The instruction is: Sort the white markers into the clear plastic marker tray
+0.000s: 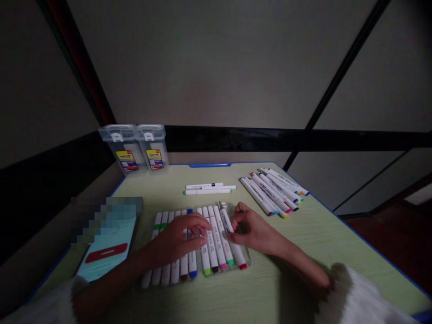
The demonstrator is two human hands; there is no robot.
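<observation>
White plastic marker with a red end [238,253] lies slanted at the right hand's [254,229] thumb and curled fingers; I cannot tell whether they pinch it. Left of that grip, the left hand [180,234], thumb and fingers spread apart, is over white, coloured-end markers [213,245] in a clear plastic tray [249,260].

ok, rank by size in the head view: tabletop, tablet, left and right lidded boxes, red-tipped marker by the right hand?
1. Tabletop
2. Tablet
3. Left lidded box and right lidded box: too alike to rank
4. Red-tipped marker
</observation>
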